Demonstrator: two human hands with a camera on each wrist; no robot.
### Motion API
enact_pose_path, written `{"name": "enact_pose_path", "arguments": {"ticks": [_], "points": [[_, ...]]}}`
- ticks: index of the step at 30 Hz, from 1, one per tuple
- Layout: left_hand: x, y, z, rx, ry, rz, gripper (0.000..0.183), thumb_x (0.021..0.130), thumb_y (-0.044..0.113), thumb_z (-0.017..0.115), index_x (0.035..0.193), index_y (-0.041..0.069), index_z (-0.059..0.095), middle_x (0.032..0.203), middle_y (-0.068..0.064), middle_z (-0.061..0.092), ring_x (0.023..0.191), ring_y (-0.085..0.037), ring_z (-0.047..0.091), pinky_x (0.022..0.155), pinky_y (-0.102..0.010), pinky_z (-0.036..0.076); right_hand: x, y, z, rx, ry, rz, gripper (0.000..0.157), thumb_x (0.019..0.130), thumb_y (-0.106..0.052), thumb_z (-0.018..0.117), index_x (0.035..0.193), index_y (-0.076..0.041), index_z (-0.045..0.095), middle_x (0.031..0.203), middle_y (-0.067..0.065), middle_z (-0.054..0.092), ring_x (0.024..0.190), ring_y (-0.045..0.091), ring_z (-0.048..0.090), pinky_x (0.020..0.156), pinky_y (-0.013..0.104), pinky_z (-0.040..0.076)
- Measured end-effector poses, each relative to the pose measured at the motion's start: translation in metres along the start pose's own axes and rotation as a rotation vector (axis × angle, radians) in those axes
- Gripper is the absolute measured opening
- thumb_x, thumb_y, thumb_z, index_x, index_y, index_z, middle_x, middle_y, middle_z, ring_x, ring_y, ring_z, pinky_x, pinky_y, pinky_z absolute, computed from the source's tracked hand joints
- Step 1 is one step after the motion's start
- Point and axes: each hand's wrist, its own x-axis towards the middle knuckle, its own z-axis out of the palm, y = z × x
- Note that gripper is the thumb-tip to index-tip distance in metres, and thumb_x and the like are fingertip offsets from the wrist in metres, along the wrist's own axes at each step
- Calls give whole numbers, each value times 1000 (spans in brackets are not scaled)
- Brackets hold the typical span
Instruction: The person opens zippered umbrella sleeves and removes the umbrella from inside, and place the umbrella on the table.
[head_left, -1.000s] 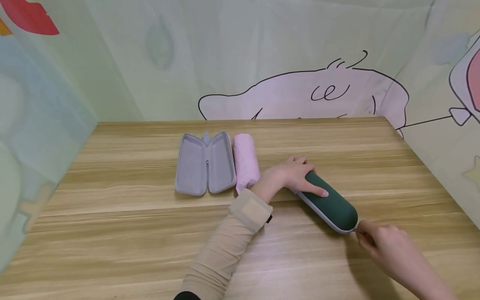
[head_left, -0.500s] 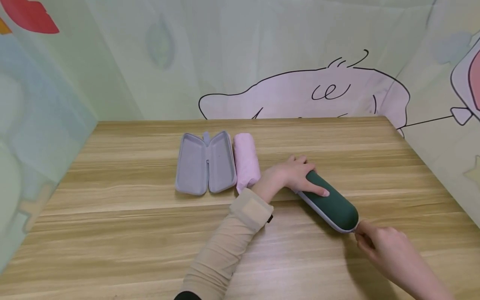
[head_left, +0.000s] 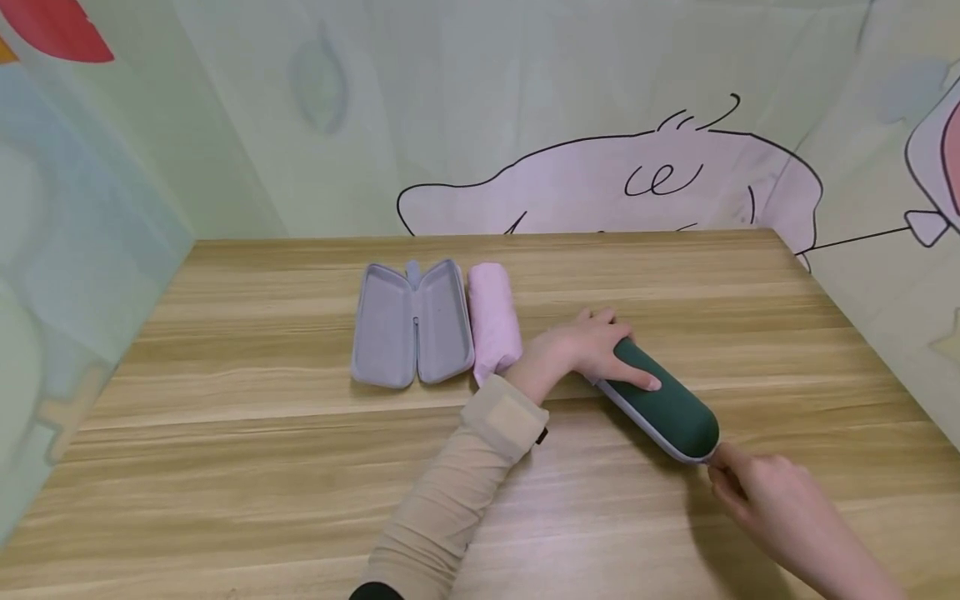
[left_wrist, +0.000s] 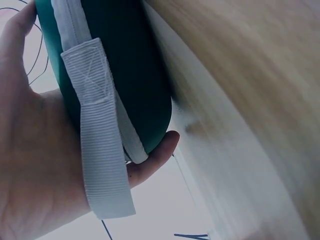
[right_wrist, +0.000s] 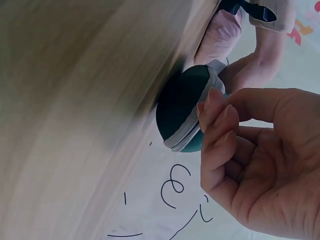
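Observation:
A dark green zip case point(head_left: 667, 408) lies slantwise on the wooden table, with a pale grey zipper band point(right_wrist: 187, 131) round its side. My left hand point(head_left: 588, 346) grips its far end, thumb on top and fingers round the far side. From that end hangs a light grey ribbed strap loop point(left_wrist: 105, 145), close to the left palm. At the near end my right hand point(head_left: 780, 504) pinches at the zipper with thumb and curled fingers. The zipper pull itself is hidden by these fingertips. The case looks closed along the stretch that shows.
Left of my left hand a rolled pink bundle point(head_left: 492, 317) lies beside an opened grey case point(head_left: 384, 333) with two halves spread. The wooden table point(head_left: 247, 467) ends at a printed cloth backdrop point(head_left: 525, 83) behind and at the sides.
The view has tilted very slightly. Both hands and the green case hold nearly the same place, with no clear movement of the zipper.

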Motion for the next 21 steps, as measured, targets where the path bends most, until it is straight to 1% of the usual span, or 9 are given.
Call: {"name": "enact_pose_path", "arguments": {"ticks": [5, 14, 21], "points": [[-1, 0, -1, -8, 0, -3, 75, 70, 76, 50, 129, 30, 44, 137, 3, 34, 124, -19, 31, 95, -38, 41, 0, -1, 1, -7, 15, -9, 15, 74, -5, 66, 71, -16, 56, 50, -12, 37, 44, -2, 25, 41, 17, 23], [-1, 0, -2, -4, -5, -7, 76, 70, 76, 50, 130, 30, 44, 138, 3, 33, 124, -19, 31, 95, -38, 41, 0, -6, 1, -4, -24, 12, 13, 76, -6, 65, 73, -16, 57, 50, -11, 39, 44, 0, 27, 41, 17, 24], [-1, -1, -2, -6, -10, -1, 75, 70, 75, 50, 130, 30, 44, 139, 3, 32, 130, -22, 29, 100, -39, 38, 0, -8, 2, 3, -24, 14, 13, 77, -7, 65, 73, -16, 57, 51, -11, 40, 44, 0, 27, 41, 18, 24]]}}
